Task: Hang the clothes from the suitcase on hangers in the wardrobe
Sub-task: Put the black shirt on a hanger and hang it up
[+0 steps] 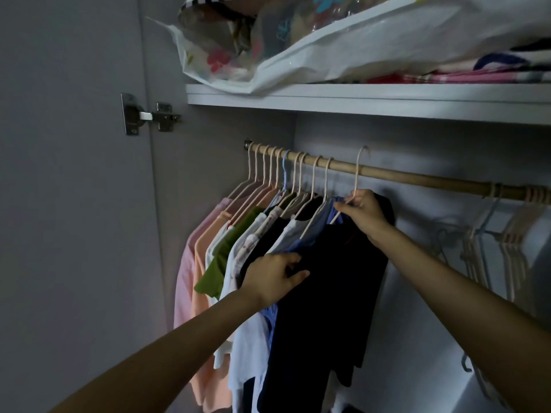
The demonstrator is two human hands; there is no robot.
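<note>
Right hand (pixel 364 210) on hanger (pixel 355 186), dark garment (pixel 334 287) below

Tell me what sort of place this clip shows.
Inside a home wardrobe, most likely a bedroom one: a wooden rail carrying clothes on hangers, a shelf above with bagged bedding, and a door hinge.
</note>
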